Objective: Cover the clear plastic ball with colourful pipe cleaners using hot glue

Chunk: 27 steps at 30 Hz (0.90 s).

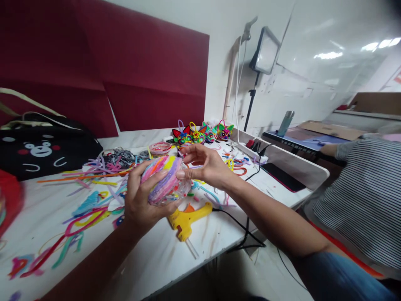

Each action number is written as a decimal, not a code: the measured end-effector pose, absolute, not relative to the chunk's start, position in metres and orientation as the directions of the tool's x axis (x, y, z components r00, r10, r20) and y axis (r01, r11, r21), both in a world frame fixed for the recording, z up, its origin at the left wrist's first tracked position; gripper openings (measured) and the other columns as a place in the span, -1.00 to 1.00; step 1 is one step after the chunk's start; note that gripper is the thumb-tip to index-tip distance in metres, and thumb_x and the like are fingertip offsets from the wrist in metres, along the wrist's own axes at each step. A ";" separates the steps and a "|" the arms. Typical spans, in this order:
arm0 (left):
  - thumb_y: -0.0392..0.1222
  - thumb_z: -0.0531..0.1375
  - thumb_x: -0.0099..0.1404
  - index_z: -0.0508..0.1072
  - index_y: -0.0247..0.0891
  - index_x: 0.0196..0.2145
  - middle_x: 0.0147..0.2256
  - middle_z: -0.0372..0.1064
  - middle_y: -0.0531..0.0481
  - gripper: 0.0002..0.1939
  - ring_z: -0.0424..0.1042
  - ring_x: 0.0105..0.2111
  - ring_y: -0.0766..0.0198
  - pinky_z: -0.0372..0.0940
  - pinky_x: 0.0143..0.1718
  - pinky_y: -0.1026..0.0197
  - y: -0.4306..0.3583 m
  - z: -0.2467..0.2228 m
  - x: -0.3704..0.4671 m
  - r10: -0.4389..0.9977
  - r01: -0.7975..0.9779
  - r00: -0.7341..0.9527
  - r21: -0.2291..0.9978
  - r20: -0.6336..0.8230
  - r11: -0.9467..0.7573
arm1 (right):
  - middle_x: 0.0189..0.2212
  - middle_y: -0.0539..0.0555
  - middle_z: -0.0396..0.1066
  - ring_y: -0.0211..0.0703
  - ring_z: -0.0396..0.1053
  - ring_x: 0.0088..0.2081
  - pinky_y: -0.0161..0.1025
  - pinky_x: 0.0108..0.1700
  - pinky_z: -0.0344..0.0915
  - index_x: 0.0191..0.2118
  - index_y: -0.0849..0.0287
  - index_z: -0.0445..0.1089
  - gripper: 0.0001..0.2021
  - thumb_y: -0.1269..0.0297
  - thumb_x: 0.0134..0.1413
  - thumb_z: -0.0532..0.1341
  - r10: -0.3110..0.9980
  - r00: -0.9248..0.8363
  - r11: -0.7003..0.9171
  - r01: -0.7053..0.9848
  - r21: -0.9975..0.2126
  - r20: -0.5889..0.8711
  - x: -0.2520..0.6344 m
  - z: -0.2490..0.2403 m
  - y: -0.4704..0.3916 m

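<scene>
My left hand [142,200] is wrapped around a rounded, partly see-through ball [164,177] covered with rows of fuzzy pipe cleaners in pink, purple, yellow, orange and blue. Its clear lower right part shows red specks. At the ball's right side, my right hand [205,167] presses the thumb on the pipe-cleaner rows, with the fingers curled at the upper edge. Whether a loose pipe-cleaner end sits in that pinch is too small to make out. Just below the ball, a yellow hot glue gun [189,219] lies on the white table [150,267], a clear glue stick poking out of it.
Loose pipe cleaners [84,223] are strewn across the left side. Several colourful animal-face ornaments [210,133] stand at the back. A black bag [40,146] leans on the wall. A phone [283,176] lies right, near a power strip [253,152]. A person in stripes [360,196] sits beyond.
</scene>
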<state>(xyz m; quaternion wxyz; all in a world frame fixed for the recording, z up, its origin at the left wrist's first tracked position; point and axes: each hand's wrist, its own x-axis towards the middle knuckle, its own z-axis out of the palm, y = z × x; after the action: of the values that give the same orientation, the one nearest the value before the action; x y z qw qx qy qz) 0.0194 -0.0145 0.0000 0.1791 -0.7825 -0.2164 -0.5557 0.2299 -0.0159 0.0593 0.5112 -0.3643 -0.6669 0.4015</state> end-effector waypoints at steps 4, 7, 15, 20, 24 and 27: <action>0.01 0.33 0.23 0.24 0.07 0.24 0.19 0.21 -0.18 -0.34 0.33 0.17 -0.21 0.38 0.09 -0.30 -0.017 -0.002 0.023 0.241 0.548 0.289 0.047 0.926 -0.835 | -0.27 -0.01 0.38 -0.18 0.38 -0.24 -0.19 -0.18 0.36 -0.13 0.17 0.41 -0.30 0.11 -0.49 0.62 0.907 -0.273 0.343 0.036 -0.939 0.321 0.236 0.057 -0.007; 0.04 0.34 0.22 0.26 0.07 0.22 0.18 0.23 -0.18 -0.35 0.34 0.16 -0.21 0.38 0.08 -0.29 -0.018 -0.005 0.024 0.270 0.550 0.293 0.069 0.917 -0.833 | -0.13 0.07 0.42 -0.08 0.39 -0.08 -0.11 -0.03 0.37 -0.10 0.17 0.44 -0.33 0.12 -0.45 0.61 0.899 -0.319 0.318 0.003 -0.948 0.301 0.240 0.052 0.001; 0.18 0.31 0.22 0.22 0.17 0.26 0.20 0.23 -0.08 -0.30 0.32 0.18 -0.10 0.40 0.07 -0.22 -0.017 -0.010 0.026 0.330 0.516 0.318 0.130 0.889 -0.847 | 0.18 0.07 0.39 0.03 0.35 0.18 0.04 0.25 0.26 0.14 0.04 0.44 -0.42 0.15 -0.05 0.46 0.791 -0.546 0.238 -0.143 -0.961 0.277 0.245 0.033 0.004; 0.27 0.23 0.27 0.17 0.12 0.27 0.23 0.20 -0.07 -0.32 0.31 0.20 -0.12 0.37 0.11 -0.26 -0.018 -0.011 0.024 0.373 0.533 0.400 0.119 0.837 -0.838 | 0.13 0.01 0.44 0.06 0.36 0.19 -0.02 0.17 0.36 0.04 0.03 0.54 -0.55 0.21 -0.03 0.45 0.807 -0.499 0.299 -0.117 -0.947 0.316 0.247 0.028 0.001; 0.38 0.11 0.30 0.14 0.11 0.23 0.25 0.18 -0.08 -0.35 0.32 0.22 -0.19 0.35 0.12 -0.34 -0.017 -0.011 0.022 0.414 0.565 0.439 0.114 0.797 -0.817 | 0.10 -0.01 0.47 0.04 0.41 0.12 -0.05 0.10 0.41 0.05 0.01 0.55 -0.53 0.21 -0.06 0.46 0.832 -0.461 0.288 -0.118 -0.950 0.309 0.248 0.022 -0.002; 0.38 0.06 0.33 0.10 0.10 0.26 0.26 0.17 -0.09 -0.34 0.30 0.23 -0.18 0.34 0.14 -0.33 -0.014 -0.013 0.021 0.417 0.561 0.459 0.108 0.785 -0.821 | 0.08 0.00 0.49 0.03 0.43 0.10 -0.06 0.10 0.41 0.07 0.02 0.54 -0.50 0.18 -0.06 0.47 0.851 -0.427 0.277 -0.130 -0.952 0.306 0.247 0.018 -0.004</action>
<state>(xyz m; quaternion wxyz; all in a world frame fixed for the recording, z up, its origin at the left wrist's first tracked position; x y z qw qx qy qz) 0.0209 -0.0139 -0.0125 0.0832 -0.8499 -0.2876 -0.4335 0.2466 -0.0041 0.0182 0.4591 -0.2756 -0.6539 0.5345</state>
